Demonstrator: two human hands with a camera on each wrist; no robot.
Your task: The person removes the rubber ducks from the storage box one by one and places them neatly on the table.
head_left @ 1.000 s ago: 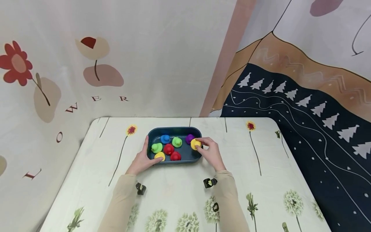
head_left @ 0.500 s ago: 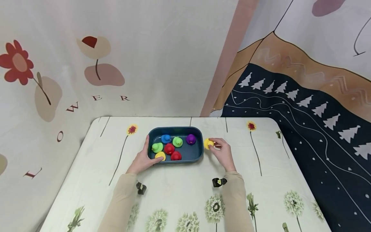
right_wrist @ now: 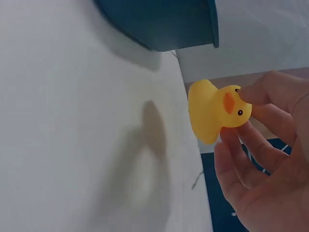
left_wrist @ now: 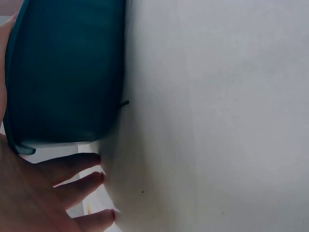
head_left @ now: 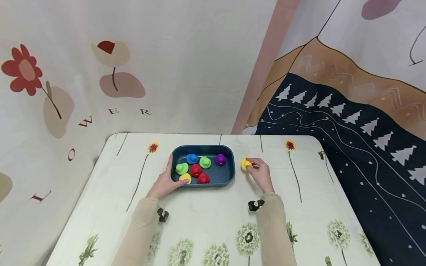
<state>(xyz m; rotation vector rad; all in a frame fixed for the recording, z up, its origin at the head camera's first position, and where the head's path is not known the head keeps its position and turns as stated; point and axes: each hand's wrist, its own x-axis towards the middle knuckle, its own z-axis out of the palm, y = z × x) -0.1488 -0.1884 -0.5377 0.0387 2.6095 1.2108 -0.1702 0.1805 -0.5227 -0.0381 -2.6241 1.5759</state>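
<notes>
head view: left hand (head_left: 165, 183) at the near left corner of a dark blue tray (head_left: 217, 177), fingers straight along its end, thumb over the near rim; not curled round anything. right hand (head_left: 260, 176) pinching a yellow duck (head_left: 245, 164), just right of the tray and outside it. in the tray: blue duck (head_left: 191, 159), purple duck (head_left: 220, 159) alone toward the right, two green ducks (head_left: 205, 162), two red ducks (head_left: 203, 178), second yellow duck (head_left: 185, 178) by the left thumb; contact there unclear. tray on a white flower-printed surface (head_left: 206, 210). left wrist view: fingers spread, tips near the surface, beside the tray's outer wall. right wrist view: duck between thumb and fingers, orange bill showing, raised off the surface, shadow apart from it.
</notes>
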